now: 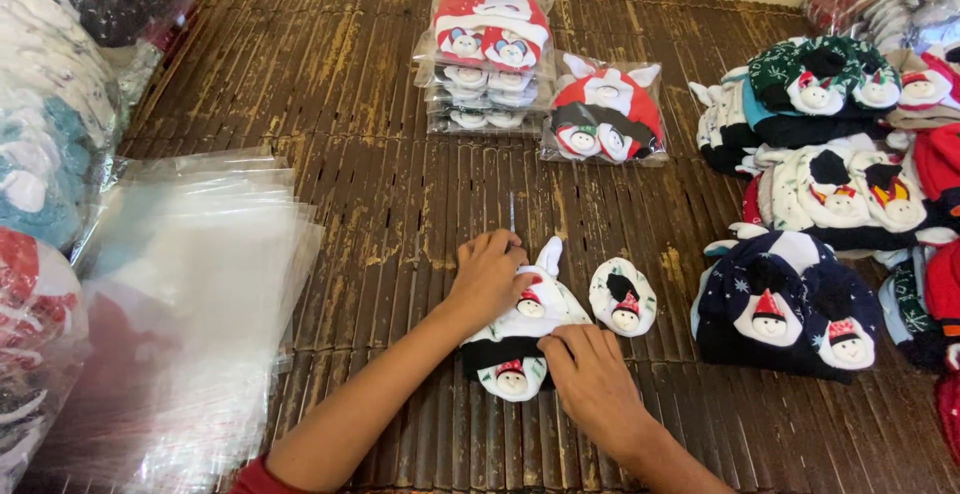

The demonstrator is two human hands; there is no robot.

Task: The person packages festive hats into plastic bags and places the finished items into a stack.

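Note:
On the brown slatted mat (pixel 350 204) lies a white baby hat set with penguin patches (pixel 545 316). My left hand (pixel 487 276) presses on its upper left part, fingers bent over the fabric. My right hand (pixel 590 379) rests flat on its lower right edge. A small white mitten with a penguin patch (pixel 622 297) lies just right of the set, apart from both hands. A thin needle-like stick (pixel 511 214) lies on the mat above my left hand.
A stack of clear plastic bags (pixel 190 284) lies at the left. Bagged red-and-white sets are piled at the back (pixel 490 54), one more beside them (pixel 605 112). Unbagged dark and white sets (pixel 785 304) fill the right side. Bagged goods (pixel 50 164) line the left edge.

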